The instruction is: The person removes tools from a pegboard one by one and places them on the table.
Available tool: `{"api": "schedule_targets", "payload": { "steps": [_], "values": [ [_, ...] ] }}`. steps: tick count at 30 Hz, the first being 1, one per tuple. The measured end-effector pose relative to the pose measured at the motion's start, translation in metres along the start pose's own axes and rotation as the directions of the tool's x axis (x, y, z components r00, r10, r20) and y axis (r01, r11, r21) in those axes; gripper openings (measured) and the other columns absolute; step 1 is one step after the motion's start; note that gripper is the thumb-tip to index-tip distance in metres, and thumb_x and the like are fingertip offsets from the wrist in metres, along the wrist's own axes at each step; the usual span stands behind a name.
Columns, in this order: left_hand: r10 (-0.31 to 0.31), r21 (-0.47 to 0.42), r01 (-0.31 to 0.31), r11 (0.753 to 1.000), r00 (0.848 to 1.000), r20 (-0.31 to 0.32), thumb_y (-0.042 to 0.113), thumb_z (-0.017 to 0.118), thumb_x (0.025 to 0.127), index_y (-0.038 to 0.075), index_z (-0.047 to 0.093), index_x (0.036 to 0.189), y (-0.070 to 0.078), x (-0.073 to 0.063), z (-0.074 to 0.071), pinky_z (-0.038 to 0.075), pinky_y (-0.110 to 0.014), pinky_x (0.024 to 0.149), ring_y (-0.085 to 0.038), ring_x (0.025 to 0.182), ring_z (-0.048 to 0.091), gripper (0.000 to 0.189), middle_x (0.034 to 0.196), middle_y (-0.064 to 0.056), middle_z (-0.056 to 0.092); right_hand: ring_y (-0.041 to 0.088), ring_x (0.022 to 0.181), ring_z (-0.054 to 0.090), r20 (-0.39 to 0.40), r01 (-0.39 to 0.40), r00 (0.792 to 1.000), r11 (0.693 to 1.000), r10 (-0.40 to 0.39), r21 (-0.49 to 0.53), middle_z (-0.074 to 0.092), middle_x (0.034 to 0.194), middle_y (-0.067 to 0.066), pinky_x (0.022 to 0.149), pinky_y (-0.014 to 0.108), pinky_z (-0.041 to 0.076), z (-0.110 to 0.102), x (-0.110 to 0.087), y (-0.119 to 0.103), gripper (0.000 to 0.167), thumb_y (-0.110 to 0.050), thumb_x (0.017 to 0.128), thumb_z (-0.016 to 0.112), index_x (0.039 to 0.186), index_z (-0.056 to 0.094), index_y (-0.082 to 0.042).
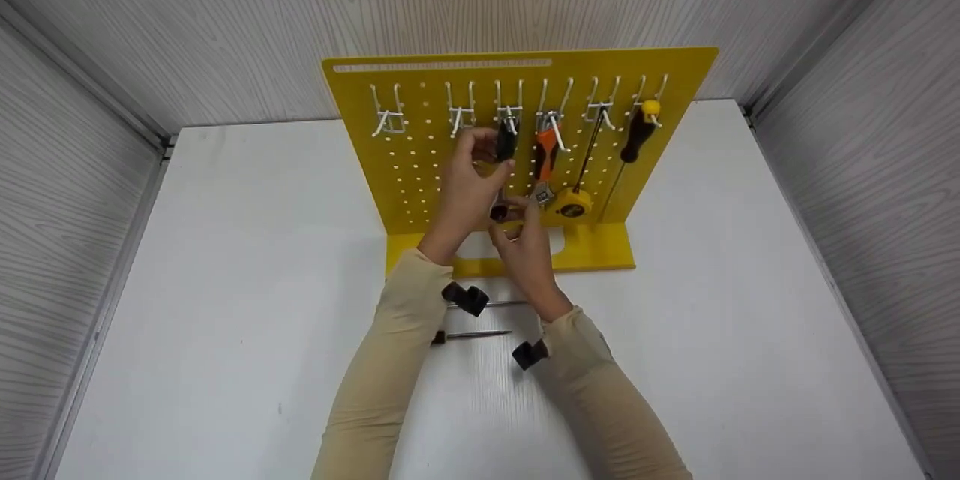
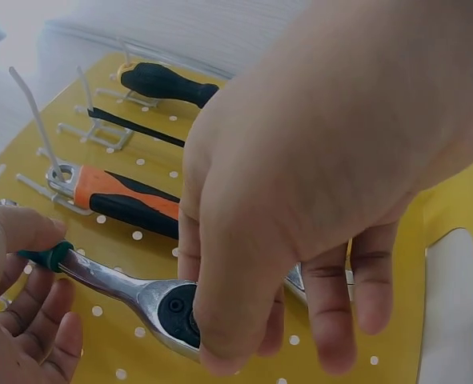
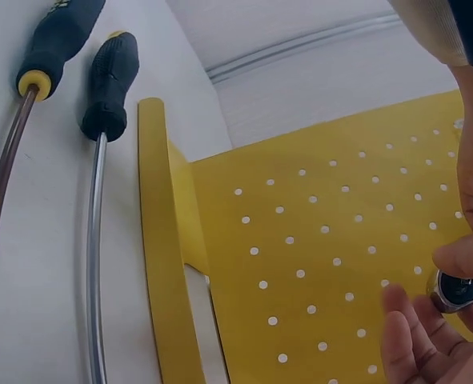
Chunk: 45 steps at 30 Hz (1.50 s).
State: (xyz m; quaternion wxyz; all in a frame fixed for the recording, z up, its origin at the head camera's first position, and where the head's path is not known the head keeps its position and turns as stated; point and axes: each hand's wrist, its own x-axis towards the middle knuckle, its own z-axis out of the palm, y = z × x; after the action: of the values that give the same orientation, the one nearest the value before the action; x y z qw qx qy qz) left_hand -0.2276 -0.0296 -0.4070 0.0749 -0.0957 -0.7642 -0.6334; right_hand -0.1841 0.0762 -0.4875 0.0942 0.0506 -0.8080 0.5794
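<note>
A ratchet wrench (image 2: pixel 112 284) with a green-and-black handle and a chrome head hangs down the yellow pegboard (image 1: pixel 411 165), its handle end at a white hook. My left hand (image 1: pixel 469 184) holds the handle between thumb and fingers; in the left wrist view this hand (image 2: pixel 28 300) is at the lower left. Lower down, my right hand (image 1: pixel 527 251) pinches the round ratchet head (image 3: pixel 458 290). The left wrist view shows the right hand (image 2: pixel 292 184) large, covering part of that head.
To the right hang an orange-and-black adjustable wrench (image 1: pixel 546 154), a yellow tape measure (image 1: pixel 572 204) on a black strap and a screwdriver (image 1: pixel 637 133). Two more white hooks (image 1: pixel 388 120) stand at the left. Two screwdrivers (image 3: pixel 112 76) lie on the white table before the board.
</note>
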Motion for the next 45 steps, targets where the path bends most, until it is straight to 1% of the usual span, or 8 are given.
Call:
{"api": "schedule_targets", "payload": {
  "steps": [6,10,19,23,29,33,37,45],
  "values": [
    [0.001,0.015,-0.001,1.0,1.0,0.0,0.008,0.066,0.089,0.003,0.051,0.12,0.002,-0.003,0.001,0.044,-0.026,0.082,-0.021,0.101,0.057,0.036,0.113,-0.012,0.058,0.025,0.091,0.061,-0.021,0.022,1.0,1.0,-0.022,0.007,0.062,0.107,0.018,0.072,0.033,0.053,-0.001,-0.004,0.001,0.038,-0.003,0.089,0.063,0.124,0.048,-0.002],
    [0.008,0.017,-0.008,1.0,1.0,-0.002,0.007,0.067,0.088,0.003,0.052,0.12,0.002,-0.007,0.001,0.044,-0.025,0.079,-0.021,0.098,0.058,0.036,0.111,-0.012,0.06,0.024,0.088,0.061,-0.023,0.027,0.999,1.0,-0.027,-0.005,0.062,0.107,0.017,0.069,0.025,0.051,-0.003,-0.008,0.001,0.038,-0.003,0.09,0.062,0.124,0.048,-0.004],
    [0.019,-0.026,-0.019,0.999,1.0,-0.005,0.007,0.068,0.087,0.003,0.052,0.121,0.005,-0.015,0.0,0.045,-0.024,0.078,-0.022,0.099,0.057,0.037,0.112,-0.013,0.058,0.021,0.079,0.06,-0.013,0.021,1.0,1.0,-0.021,-0.002,0.064,0.102,0.015,0.068,0.022,0.051,-0.008,-0.017,-0.001,0.035,-0.009,0.09,0.064,0.122,0.05,-0.007],
    [0.038,-0.031,-0.038,0.999,0.999,0.008,0.008,0.068,0.088,0.002,0.051,0.121,0.009,-0.018,0.0,0.046,-0.026,0.079,-0.021,0.098,0.057,0.037,0.111,-0.013,0.058,0.02,0.074,0.06,-0.012,0.002,1.0,1.0,-0.002,0.02,0.063,0.101,0.014,0.067,0.021,0.052,-0.012,-0.021,-0.002,0.035,-0.01,0.091,0.065,0.123,0.05,-0.008],
    [0.087,-0.023,-0.086,0.996,0.996,0.031,0.009,0.068,0.087,0.004,0.053,0.118,0.015,-0.023,0.001,0.047,-0.031,0.081,-0.02,0.095,0.059,0.035,0.109,-0.011,0.061,0.025,0.07,0.063,-0.012,0.019,1.0,0.998,-0.018,0.067,0.066,0.099,0.015,0.065,0.026,0.054,-0.017,-0.026,-0.003,0.035,-0.009,0.09,0.064,0.123,0.051,-0.008],
    [0.115,-0.001,-0.115,0.993,0.993,0.041,0.01,0.069,0.087,0.004,0.054,0.118,0.018,-0.026,0.002,0.047,-0.033,0.08,-0.02,0.093,0.059,0.035,0.107,-0.011,0.062,0.022,0.07,0.066,0.014,-0.006,1.0,0.99,0.004,0.138,0.066,0.101,0.017,0.067,0.029,0.057,-0.02,-0.028,-0.005,0.036,-0.007,0.091,0.062,0.125,0.049,-0.008],
    [0.111,-0.002,-0.111,0.994,0.993,0.048,0.01,0.069,0.087,0.005,0.054,0.119,0.02,-0.029,0.003,0.047,-0.034,0.08,-0.02,0.093,0.058,0.036,0.107,-0.011,0.062,0.015,0.071,0.067,0.043,-0.036,0.999,0.978,0.027,0.204,0.065,0.104,0.019,0.07,0.029,0.057,-0.023,-0.032,-0.005,0.038,-0.005,0.092,0.06,0.127,0.047,-0.007],
    [0.121,-0.015,-0.12,0.993,0.991,0.062,0.011,0.068,0.088,0.005,0.052,0.12,0.023,-0.038,-0.001,0.047,-0.041,0.082,-0.019,0.093,0.058,0.036,0.109,-0.01,0.061,0.013,0.068,0.062,0.043,-0.032,0.999,0.979,0.024,0.204,0.065,0.101,0.016,0.067,0.025,0.054,-0.033,-0.04,-0.004,0.036,-0.008,0.093,0.061,0.127,0.05,-0.01]
  ]
}}
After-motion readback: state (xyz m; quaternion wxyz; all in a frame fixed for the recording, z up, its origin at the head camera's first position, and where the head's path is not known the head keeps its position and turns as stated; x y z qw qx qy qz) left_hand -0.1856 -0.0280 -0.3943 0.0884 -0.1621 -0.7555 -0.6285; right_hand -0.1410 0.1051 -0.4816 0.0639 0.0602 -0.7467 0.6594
